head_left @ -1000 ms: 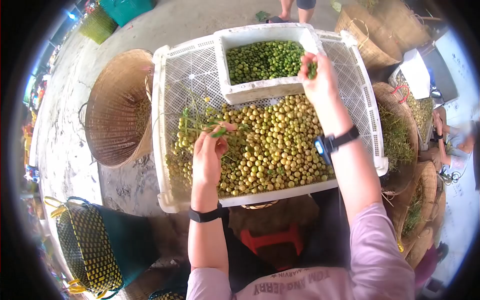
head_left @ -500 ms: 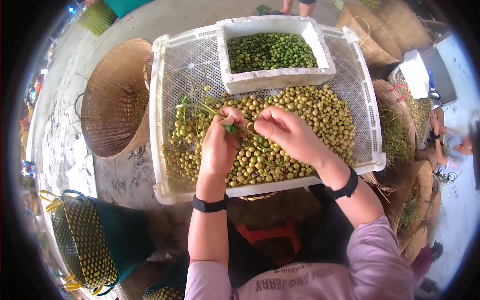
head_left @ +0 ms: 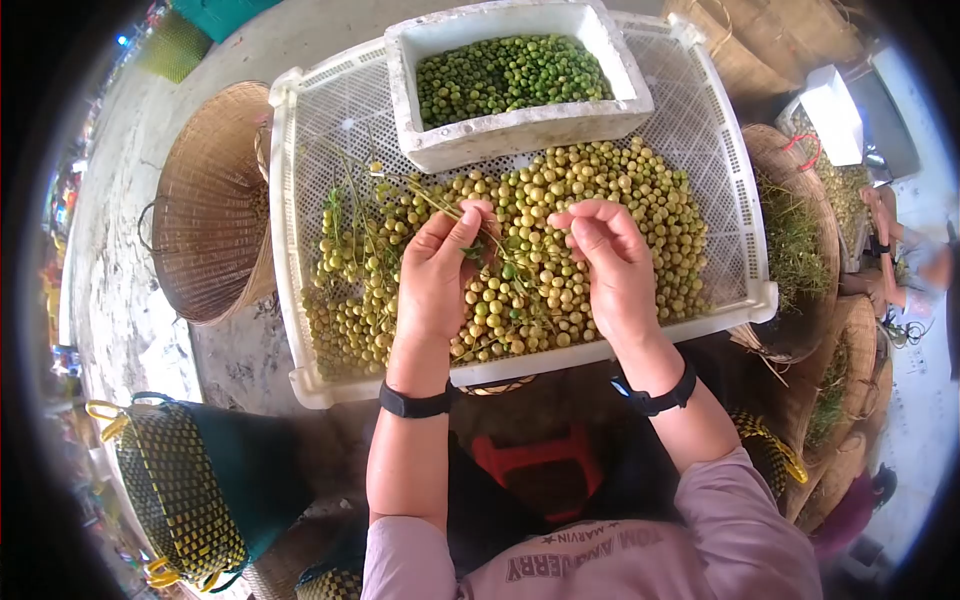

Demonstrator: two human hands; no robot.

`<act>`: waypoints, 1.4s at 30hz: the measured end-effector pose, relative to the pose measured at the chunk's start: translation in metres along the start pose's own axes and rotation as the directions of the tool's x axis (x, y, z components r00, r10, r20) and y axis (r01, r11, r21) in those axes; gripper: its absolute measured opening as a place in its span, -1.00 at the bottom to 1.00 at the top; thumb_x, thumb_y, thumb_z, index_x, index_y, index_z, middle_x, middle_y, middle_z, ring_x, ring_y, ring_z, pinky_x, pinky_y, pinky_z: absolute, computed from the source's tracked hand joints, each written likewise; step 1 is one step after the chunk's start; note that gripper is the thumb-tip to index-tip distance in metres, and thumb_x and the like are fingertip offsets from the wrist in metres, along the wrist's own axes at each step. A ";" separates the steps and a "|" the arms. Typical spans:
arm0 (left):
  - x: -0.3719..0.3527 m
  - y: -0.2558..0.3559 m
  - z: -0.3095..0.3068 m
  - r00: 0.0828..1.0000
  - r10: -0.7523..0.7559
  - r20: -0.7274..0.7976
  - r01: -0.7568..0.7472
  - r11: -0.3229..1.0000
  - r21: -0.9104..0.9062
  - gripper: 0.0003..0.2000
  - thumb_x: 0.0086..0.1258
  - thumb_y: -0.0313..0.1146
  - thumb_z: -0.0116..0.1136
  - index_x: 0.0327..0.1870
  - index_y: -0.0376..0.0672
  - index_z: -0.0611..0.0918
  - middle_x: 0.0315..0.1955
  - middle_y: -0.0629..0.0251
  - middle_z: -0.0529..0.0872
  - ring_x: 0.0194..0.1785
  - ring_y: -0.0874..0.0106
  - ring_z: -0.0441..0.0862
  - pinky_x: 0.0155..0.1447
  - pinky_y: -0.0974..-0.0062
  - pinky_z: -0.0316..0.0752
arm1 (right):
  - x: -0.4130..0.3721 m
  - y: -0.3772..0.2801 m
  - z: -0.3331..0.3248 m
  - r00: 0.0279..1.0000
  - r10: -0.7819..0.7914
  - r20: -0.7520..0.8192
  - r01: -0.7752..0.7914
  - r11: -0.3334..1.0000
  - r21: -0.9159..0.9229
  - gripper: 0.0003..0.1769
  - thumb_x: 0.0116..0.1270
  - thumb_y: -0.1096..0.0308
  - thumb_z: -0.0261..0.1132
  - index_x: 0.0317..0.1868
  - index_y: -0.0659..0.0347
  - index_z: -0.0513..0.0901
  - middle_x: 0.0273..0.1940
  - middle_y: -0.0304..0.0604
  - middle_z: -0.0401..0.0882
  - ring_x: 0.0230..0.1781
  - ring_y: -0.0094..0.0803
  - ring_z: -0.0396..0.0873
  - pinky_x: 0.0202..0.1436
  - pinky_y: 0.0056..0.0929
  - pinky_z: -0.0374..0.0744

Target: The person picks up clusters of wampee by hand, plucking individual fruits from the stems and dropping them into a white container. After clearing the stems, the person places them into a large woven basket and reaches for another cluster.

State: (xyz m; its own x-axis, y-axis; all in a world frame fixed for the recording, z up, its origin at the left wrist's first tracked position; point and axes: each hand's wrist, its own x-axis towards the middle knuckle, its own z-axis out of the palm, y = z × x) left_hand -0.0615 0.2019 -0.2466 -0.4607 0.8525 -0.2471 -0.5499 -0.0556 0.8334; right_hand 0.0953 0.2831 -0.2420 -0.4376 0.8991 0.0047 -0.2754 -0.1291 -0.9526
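My left hand pinches a thin green sprig between thumb and fingers. The stem runs up and left over the tray, and leafy bits hang by the fingertips. My right hand hovers to the right, apart from the left, with its fingers curled in towards the thumb; anything between them is too small to make out. Below both hands lie many small round yellow-green fruits, spread over a white perforated plastic tray. More stems with fruits and leaves lie at the tray's left.
A white foam box of smaller dark green fruits sits across the tray's far side. Left stands a wicker basket; right, a basket of green stalks. A woven yellow-black bag stands lower left. Another person's hand shows far right.
My hands have moved apart: the right went rightward and turned, while the left keeps the sprig. The tray and foam box sit slightly higher and further left in view.
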 end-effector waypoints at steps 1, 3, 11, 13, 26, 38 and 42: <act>0.000 0.002 0.000 1.000 -0.001 0.002 0.001 0.999 0.043 -0.84 0.47 -0.29 0.12 -0.14 -0.16 0.66 -0.24 0.42 0.67 -0.18 0.64 0.57 -0.12 0.62 0.49 | 0.001 0.002 -0.005 1.000 0.003 -0.005 -0.003 1.000 0.006 -0.87 0.47 0.35 0.15 -0.08 0.17 0.58 -0.31 -0.38 0.58 -0.35 -0.74 0.46 -0.30 -0.68 0.43; -0.001 0.002 0.002 1.000 -0.019 0.018 0.019 0.999 0.038 -0.83 0.47 -0.29 0.12 -0.13 -0.17 0.66 -0.26 0.41 0.67 -0.20 0.63 0.57 -0.15 0.64 0.48 | 0.003 0.007 -0.016 0.981 0.147 0.124 -0.143 0.989 -0.042 -0.78 0.51 0.24 0.10 -0.09 0.19 0.58 -0.38 -0.40 0.53 -0.40 -0.74 0.41 -0.36 -0.71 0.38; -0.003 -0.005 0.006 0.990 -0.061 0.125 0.050 0.994 0.096 -0.83 0.48 -0.30 0.10 -0.13 -0.20 0.65 -0.27 0.39 0.69 -0.23 0.62 0.58 -0.16 0.65 0.47 | 0.004 0.013 -0.014 0.925 0.177 0.337 -0.069 0.948 -0.310 -0.71 0.43 0.11 0.22 -0.22 0.19 0.58 -0.46 -0.45 0.42 -0.48 -0.75 0.27 -0.47 -0.69 0.25; -0.004 0.000 0.006 0.993 -0.073 0.091 0.072 0.997 0.012 -0.83 0.47 -0.31 0.11 -0.13 -0.20 0.65 -0.29 0.38 0.68 -0.23 0.64 0.57 -0.19 0.68 0.45 | 0.003 0.009 -0.016 0.928 0.224 0.298 -0.180 0.969 -0.169 -0.76 0.44 0.16 0.20 -0.20 0.18 0.57 -0.45 -0.45 0.43 -0.49 -0.76 0.27 -0.49 -0.71 0.25; 0.001 -0.013 0.001 0.962 0.007 0.273 0.044 0.983 -0.180 -0.83 0.47 -0.33 0.09 -0.09 -0.23 0.60 -0.31 0.33 0.64 -0.26 0.60 0.53 -0.20 0.66 0.39 | -0.004 0.014 -0.001 0.905 0.174 0.389 -0.189 0.982 0.000 -0.84 0.35 0.32 0.32 -0.19 0.16 0.53 -0.40 -0.47 0.39 -0.42 -0.74 0.27 -0.34 -0.71 0.28; 0.007 -0.010 0.007 0.980 -0.191 0.061 0.191 0.793 -0.578 -0.78 0.45 -0.36 0.10 0.04 -0.22 0.55 -0.22 0.35 0.63 -0.21 0.53 0.59 -0.16 0.68 0.53 | -0.006 0.013 -0.013 0.883 0.253 0.396 -0.327 0.936 0.132 -0.88 0.44 0.37 0.04 -0.14 0.14 0.51 -0.40 -0.41 0.43 -0.50 -0.76 0.23 -0.45 -0.74 0.26; 0.009 -0.007 -0.006 0.988 -0.124 0.096 0.156 0.720 -0.676 -0.77 0.44 -0.42 0.11 0.05 -0.23 0.53 -0.19 0.33 0.61 -0.13 0.52 0.58 -0.07 0.65 0.58 | -0.002 0.016 -0.013 0.876 0.266 0.403 -0.364 0.912 0.188 -0.84 0.40 0.34 -0.04 -0.20 0.14 0.49 -0.40 -0.37 0.46 -0.52 -0.75 0.24 -0.49 -0.76 0.22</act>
State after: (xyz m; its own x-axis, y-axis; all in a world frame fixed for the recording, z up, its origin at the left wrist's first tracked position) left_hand -0.0657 0.2072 -0.2575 -0.3198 0.8987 -0.3001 -0.9390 -0.2584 0.2268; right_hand 0.1026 0.2846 -0.2610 -0.8012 0.5846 -0.1274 -0.2529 -0.5238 -0.8134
